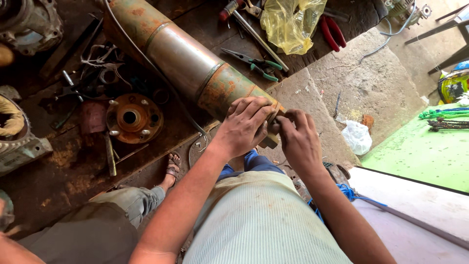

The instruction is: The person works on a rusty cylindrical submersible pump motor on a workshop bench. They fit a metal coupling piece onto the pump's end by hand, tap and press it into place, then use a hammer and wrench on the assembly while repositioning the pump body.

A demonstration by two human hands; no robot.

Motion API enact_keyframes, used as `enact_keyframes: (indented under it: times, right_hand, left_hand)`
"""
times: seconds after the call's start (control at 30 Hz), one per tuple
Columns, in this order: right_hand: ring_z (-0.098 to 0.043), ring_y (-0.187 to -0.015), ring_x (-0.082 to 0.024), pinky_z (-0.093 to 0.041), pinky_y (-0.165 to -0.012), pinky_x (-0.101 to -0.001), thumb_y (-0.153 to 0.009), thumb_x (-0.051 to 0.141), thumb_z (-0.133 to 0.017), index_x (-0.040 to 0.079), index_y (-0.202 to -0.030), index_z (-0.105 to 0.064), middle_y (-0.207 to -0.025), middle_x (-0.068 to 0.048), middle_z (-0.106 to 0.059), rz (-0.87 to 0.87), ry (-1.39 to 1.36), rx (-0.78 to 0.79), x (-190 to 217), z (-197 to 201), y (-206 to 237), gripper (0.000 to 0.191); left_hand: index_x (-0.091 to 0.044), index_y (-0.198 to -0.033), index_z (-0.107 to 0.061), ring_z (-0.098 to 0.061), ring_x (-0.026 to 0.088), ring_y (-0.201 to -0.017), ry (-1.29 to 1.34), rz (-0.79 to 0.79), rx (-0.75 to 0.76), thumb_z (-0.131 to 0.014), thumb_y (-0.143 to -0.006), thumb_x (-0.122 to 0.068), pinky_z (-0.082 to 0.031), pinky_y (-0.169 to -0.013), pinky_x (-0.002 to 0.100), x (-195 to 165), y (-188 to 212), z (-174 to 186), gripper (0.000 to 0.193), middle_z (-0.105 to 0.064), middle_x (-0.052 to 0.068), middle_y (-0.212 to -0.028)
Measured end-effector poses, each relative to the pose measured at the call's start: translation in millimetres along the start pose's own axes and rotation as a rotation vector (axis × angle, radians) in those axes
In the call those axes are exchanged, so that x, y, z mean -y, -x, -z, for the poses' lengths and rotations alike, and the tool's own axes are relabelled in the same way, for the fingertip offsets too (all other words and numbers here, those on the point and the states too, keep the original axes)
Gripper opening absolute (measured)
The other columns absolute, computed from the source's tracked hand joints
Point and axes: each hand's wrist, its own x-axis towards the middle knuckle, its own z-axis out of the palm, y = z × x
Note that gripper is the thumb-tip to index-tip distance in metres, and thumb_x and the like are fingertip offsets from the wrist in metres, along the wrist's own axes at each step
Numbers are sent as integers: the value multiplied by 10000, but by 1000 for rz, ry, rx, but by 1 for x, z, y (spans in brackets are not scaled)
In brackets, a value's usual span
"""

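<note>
1. Flange, rusty and round with studs up, lies flat on the surface left of the work, among loose wires.
2. Cylinder, long, rusted with a bare steel band, lies slantwise so its near end overhangs the surface edge within reach.
3. Left hand clamps over that end, fingers curled shut, steadying it.
4. Right hand pinches a small tan fitting at the end; fingers closed.
5. Yellow plastic bag, crumpled and unlabelled, sits beyond green-handled pliers; white bag on the floor.
</note>
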Motion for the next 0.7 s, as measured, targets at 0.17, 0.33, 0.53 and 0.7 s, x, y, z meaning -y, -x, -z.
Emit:
enact_keyframes:
  times: [0.17, 0.33, 0.53, 0.7]
  right_hand:
    - [-598, -1091, -369, -521, -911, -464, -880, 120, -753, 36, -1149, -679, -1199, -162, -604, -12, -45, -37, 0, 0, 0, 291]
    - [-586, -1107, -376, -517, -906, -465, -847, 80, -732, 37, -1186, -692, -1216, -157, -606, -15, -57, -5, -2, -1, 1, 344]
    - [-589, -1109, -372, -509, -935, -458, -883, 104, -744, 43, -1167, -673, -1222, -157, -590, -9, -73, -11, -2, -1, 1, 299]
    - [-580, -1118, -383, -500, -951, -470, -861, 112, -735, 15, -1163, -654, -1219, -162, -582, -29, -113, -35, -2, -1, 1, 327]
  left_hand:
    - [-136, -1317, -589, -465, 249, -1371, -19, -12, -17, -678, -922, -244, -317, -1205, 430, 0, 0, -1, 419, -536, 57, -1398]
    - [-139, -1310, -592, -469, 257, -1364, -18, -9, -15, -681, -914, -241, -321, -1196, 430, 0, -1, -1, 419, -542, 65, -1390]
    - [-133, -1312, -589, -472, 269, -1362, -8, -10, -20, -683, -915, -248, -321, -1196, 435, 0, -1, -1, 423, -542, 74, -1394]
    - [-135, -1311, -592, -473, 273, -1363, -6, -8, -11, -677, -903, -251, -318, -1194, 440, -1, -1, -1, 432, -546, 70, -1392]
